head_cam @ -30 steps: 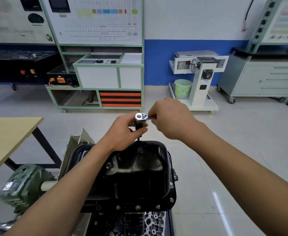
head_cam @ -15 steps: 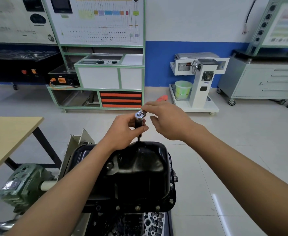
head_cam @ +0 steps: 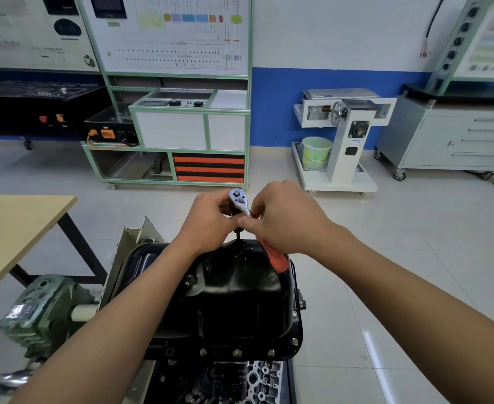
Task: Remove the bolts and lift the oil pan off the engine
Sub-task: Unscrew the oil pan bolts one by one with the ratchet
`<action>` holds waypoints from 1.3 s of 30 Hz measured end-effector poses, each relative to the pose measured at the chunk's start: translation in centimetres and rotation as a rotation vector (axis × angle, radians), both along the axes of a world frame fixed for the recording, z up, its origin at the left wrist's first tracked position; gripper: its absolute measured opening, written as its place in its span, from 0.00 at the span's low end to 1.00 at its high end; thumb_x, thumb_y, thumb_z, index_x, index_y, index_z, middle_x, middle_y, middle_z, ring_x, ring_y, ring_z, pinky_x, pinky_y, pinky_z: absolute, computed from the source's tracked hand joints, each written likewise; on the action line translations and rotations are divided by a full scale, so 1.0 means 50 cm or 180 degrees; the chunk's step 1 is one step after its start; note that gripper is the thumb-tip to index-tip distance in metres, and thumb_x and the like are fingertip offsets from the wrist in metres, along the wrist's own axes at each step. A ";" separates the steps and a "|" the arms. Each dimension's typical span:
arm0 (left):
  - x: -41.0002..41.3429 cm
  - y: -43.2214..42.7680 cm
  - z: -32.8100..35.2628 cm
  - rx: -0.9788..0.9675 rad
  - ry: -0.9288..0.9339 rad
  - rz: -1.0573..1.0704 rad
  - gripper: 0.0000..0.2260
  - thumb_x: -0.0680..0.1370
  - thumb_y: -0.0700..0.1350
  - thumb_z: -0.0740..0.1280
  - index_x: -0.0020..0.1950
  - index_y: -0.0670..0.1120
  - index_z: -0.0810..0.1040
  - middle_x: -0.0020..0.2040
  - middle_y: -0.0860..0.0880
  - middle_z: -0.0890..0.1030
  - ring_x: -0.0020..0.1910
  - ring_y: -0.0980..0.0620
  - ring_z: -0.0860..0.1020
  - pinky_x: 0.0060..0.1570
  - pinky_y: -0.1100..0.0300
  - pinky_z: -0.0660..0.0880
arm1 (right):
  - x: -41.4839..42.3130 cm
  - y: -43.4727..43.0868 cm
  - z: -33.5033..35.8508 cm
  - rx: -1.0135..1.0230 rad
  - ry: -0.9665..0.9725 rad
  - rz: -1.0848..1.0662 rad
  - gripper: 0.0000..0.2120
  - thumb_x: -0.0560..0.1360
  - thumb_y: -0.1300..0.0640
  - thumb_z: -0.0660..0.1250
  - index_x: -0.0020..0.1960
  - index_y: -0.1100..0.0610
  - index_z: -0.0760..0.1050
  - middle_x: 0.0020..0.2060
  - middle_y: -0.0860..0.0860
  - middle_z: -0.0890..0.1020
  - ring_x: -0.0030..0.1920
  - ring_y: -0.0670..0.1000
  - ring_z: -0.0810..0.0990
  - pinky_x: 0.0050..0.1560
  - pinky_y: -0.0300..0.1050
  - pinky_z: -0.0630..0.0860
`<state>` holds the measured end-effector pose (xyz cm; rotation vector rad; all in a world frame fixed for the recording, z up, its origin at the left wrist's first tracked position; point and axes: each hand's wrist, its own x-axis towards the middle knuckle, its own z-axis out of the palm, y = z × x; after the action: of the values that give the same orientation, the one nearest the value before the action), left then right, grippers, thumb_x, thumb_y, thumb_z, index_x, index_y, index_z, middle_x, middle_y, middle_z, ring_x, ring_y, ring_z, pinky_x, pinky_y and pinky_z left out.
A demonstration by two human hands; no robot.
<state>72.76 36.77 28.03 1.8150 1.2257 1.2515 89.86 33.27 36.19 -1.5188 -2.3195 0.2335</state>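
A black oil pan (head_cam: 228,298) sits upside-up on the engine (head_cam: 240,380), with several bolts (head_cam: 237,352) along its near flange. A ratchet wrench (head_cam: 238,198) with a chrome head and an orange handle (head_cam: 275,258) stands on a black extension at the pan's far edge. My left hand (head_cam: 208,221) grips the extension just under the ratchet head. My right hand (head_cam: 283,220) holds the ratchet's shank, with the orange handle pointing down towards me beneath it.
A wooden table (head_cam: 12,228) stands at the left. A green gearbox (head_cam: 44,310) of the engine stand sits at lower left. Across the tiled floor are a green-framed trainer bench (head_cam: 181,126), a white stand (head_cam: 342,135) and a grey cabinet (head_cam: 450,135).
My right hand let go of the ratchet, then took it again. The orange handle has swung from pointing away to pointing towards me over the pan. My left hand stayed on the extension.
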 end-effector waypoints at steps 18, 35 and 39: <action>-0.003 -0.017 0.017 -0.0296 0.0193 -0.0383 0.09 0.71 0.47 0.75 0.50 0.54 0.82 0.44 0.52 0.85 0.43 0.52 0.83 0.50 0.35 0.80 | 0.040 0.084 0.000 0.0302 -0.0553 0.0506 0.29 0.76 0.70 0.60 0.70 0.45 0.74 0.74 0.45 0.71 0.71 0.53 0.70 0.63 0.52 0.74; 0.010 -0.016 0.019 -0.0366 -0.0306 -0.0212 0.14 0.72 0.36 0.79 0.45 0.55 0.86 0.40 0.46 0.86 0.39 0.51 0.82 0.45 0.50 0.84 | 0.046 0.025 0.020 0.0266 -0.0486 0.0079 0.08 0.76 0.47 0.69 0.48 0.49 0.85 0.40 0.50 0.82 0.41 0.54 0.79 0.39 0.46 0.76; 0.009 -0.012 0.015 -0.0305 -0.0188 -0.0303 0.12 0.70 0.27 0.74 0.43 0.43 0.84 0.40 0.47 0.86 0.38 0.55 0.82 0.42 0.57 0.81 | 0.029 0.010 0.008 -0.0182 0.0125 0.0321 0.17 0.72 0.45 0.73 0.32 0.57 0.82 0.27 0.53 0.80 0.29 0.52 0.76 0.31 0.47 0.76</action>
<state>73.20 36.15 28.77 1.7344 1.1340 1.1655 91.33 33.76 36.58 -1.4119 -2.3798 0.3554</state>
